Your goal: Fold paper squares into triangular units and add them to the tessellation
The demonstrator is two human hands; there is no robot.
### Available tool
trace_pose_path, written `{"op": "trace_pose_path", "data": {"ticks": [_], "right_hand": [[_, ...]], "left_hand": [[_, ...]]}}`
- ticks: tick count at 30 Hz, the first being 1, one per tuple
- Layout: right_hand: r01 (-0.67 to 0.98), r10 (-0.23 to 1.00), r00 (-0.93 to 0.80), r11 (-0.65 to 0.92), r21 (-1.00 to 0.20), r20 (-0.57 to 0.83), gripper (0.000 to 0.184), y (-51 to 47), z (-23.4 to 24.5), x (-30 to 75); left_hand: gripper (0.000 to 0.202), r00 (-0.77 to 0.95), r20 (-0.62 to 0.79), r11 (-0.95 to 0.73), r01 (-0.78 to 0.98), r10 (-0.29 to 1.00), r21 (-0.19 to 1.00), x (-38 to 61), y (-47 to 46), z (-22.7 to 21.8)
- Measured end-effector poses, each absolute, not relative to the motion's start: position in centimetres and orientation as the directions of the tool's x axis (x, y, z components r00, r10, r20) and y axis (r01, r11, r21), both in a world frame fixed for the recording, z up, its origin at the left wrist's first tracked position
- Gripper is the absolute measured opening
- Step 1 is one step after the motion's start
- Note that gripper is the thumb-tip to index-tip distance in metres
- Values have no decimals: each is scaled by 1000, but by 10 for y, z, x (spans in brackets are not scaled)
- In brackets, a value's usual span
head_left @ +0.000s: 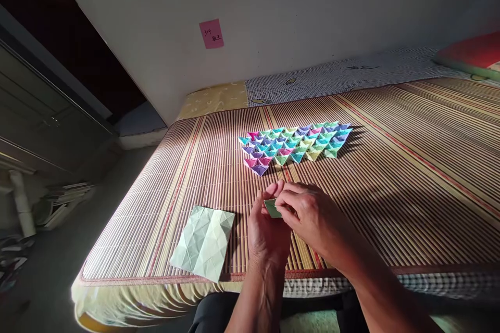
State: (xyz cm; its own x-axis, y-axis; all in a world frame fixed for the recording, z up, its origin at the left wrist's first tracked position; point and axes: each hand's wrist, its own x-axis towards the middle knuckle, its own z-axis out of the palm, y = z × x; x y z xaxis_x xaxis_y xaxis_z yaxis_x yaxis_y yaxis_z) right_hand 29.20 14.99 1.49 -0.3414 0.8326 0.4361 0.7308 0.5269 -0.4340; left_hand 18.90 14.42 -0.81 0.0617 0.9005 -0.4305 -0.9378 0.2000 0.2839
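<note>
Between my two hands is a small folded piece of green paper (272, 208), held above the mat near the bed's front edge. My left hand (267, 231) grips it from the left and below, thumb up along its side. From the right, my right hand (308, 210) pinches the paper's other edge, hiding part of it. To the left lies a pale green square sheet (205, 242), flat and marked with many creases. Beyond my hands stand rows of small folded paper boats (287, 152) in purple, pink, teal, green and yellow.
A striped bamboo mat (156, 208) covers the bed. Patterned cloth (312, 83) runs along the wall, where a pink note (211, 34) is stuck. At the far right is a red and green item (472, 54). Books (64, 200) lie low at the left, beyond the bed's edge.
</note>
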Motion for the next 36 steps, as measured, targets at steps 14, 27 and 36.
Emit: {"op": "trace_pose_path", "data": {"ticks": [14, 27, 36], "right_hand": [[761, 795, -363, 554, -338, 486, 21, 147, 15, 283], [738, 804, -353, 553, -387, 478, 24, 157, 14, 281], [747, 842, -291, 497, -442, 455, 17, 170, 6, 292]], "left_hand": [[26, 114, -359, 221, -936, 926, 273, 186, 145, -11], [32, 279, -402, 396, -885, 872, 244, 186, 142, -11], [41, 109, -566, 334, -891, 817, 309, 174, 156, -27]]}}
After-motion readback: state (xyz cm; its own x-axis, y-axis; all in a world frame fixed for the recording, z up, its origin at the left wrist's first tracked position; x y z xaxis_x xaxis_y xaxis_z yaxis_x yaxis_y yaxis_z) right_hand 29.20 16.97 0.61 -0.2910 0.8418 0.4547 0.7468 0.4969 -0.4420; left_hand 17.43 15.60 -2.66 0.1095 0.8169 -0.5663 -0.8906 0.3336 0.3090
